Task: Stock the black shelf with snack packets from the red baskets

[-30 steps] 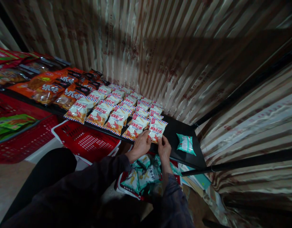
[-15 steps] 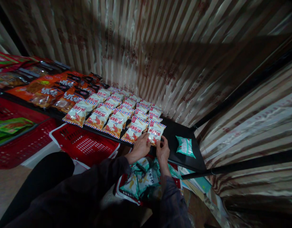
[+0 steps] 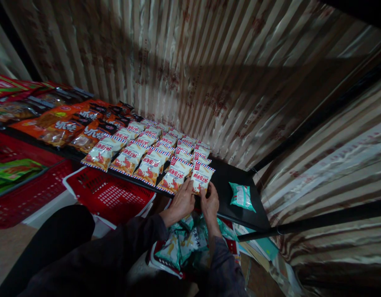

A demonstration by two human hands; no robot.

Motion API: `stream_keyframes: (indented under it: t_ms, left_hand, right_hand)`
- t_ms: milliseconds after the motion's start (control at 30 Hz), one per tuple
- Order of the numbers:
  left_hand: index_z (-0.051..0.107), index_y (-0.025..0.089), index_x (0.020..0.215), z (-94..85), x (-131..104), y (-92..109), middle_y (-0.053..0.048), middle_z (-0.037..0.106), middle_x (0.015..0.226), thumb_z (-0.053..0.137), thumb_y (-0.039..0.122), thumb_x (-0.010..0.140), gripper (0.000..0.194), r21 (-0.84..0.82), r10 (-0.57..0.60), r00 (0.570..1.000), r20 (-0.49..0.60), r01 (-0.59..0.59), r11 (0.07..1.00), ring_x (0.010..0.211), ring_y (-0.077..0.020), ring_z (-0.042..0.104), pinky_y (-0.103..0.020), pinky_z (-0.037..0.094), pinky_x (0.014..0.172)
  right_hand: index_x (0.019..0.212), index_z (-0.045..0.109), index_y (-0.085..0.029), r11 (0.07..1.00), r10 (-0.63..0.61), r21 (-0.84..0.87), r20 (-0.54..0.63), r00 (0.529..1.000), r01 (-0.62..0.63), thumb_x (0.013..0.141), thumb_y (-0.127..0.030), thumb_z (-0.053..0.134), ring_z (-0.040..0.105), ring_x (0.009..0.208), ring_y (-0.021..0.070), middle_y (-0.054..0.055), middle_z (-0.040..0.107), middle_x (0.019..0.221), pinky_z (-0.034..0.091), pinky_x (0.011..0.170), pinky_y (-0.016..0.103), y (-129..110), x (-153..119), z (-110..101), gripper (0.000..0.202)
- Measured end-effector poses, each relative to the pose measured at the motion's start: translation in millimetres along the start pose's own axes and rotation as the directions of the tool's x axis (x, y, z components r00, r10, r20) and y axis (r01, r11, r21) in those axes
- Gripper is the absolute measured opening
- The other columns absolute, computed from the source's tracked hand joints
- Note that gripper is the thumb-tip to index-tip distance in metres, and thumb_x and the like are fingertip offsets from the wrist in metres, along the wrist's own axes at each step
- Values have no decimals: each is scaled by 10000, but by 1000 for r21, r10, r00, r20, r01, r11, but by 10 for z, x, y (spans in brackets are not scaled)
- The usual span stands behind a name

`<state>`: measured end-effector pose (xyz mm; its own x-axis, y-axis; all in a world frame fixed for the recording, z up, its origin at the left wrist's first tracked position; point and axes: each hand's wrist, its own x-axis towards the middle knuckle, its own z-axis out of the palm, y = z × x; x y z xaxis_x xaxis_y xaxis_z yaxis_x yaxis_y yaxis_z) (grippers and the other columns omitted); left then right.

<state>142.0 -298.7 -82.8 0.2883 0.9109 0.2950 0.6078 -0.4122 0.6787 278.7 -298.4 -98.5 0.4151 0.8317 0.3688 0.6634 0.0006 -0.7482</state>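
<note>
The front snack bag (image 3: 201, 176) of the rightmost row is white with red lettering and a striped edge. It lies on the black shelf (image 3: 221, 178), between my two hands. My left hand (image 3: 181, 202) has its fingers against the bag's lower left edge, close to the neighbouring white bag (image 3: 174, 175). At the lower right corner, my right hand (image 3: 210, 203) curls its thumb and fingers onto the same bag. More white bags (image 3: 151, 165) of this kind lie in rows to the left. A single teal bag (image 3: 241, 196) rests apart on the right.
Below the shelf stands a basket of teal bags (image 3: 190, 243). Orange snack bags (image 3: 62, 128) lie further left on the shelf. Red baskets (image 3: 111, 194) sit under its front edge. Black frame bars (image 3: 320, 218) cross on the right, and a striped curtain (image 3: 190, 74) hangs behind.
Both hands stay at the front white bag and have shifted slightly lower in view. The right fingers have bent a little more around its corner. The bags hardly differ.
</note>
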Motion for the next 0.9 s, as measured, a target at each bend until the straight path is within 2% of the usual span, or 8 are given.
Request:
stream_keyframes:
  t_ms: [300,467,633,767,900]
  left_hand:
    - [344,44,1438,46,-36,-88,-242,339,1524,439,140,831,622,-20,34,999,-7,-34,999,1433,-316,315,-512,326,1155]
    - [331,66,1450,22,-45,-74,-227,351,1523,436,120,828,633,-34,35,999,-2,-35,999,1433,-307,318,-518,335,1151]
    - [328,71,1450,1,-52,-89,-236,354,1518,441,112,825,636,-49,49,999,-6,-49,998,1434,-310,317,-539,331,1147]
    - [320,76,1455,-3,-45,-93,-223,353,1523,438,128,829,640,-45,55,998,1,-55,997,1442,-310,298,-526,325,1156]
    - [317,31,1447,16,-65,-84,-252,298,1541,416,126,838,625,-30,45,999,18,-45,999,1457,-318,257,-523,308,1165]
  right_hand:
    - [1314,547,-137,999,-2,50,37,999,0,851,-543,447,595,1141,279,162,628,1284,448,970,411,25,10,32,623]
    - [1330,536,-142,999,42,32,68,997,-45,834,-563,458,649,1058,281,156,667,1221,492,890,387,-9,0,9,656]
    - [1334,534,-159,997,31,67,79,996,-36,838,-564,467,672,1008,268,145,688,1191,510,829,360,-6,-2,15,644]
    - [1338,529,-177,994,58,90,83,995,-66,827,-580,482,671,1037,267,140,683,1209,510,853,366,-4,1,23,652]
    - [1375,491,-153,991,73,105,88,993,-82,821,-592,479,645,1113,291,169,650,1264,495,909,404,-1,-8,16,707]
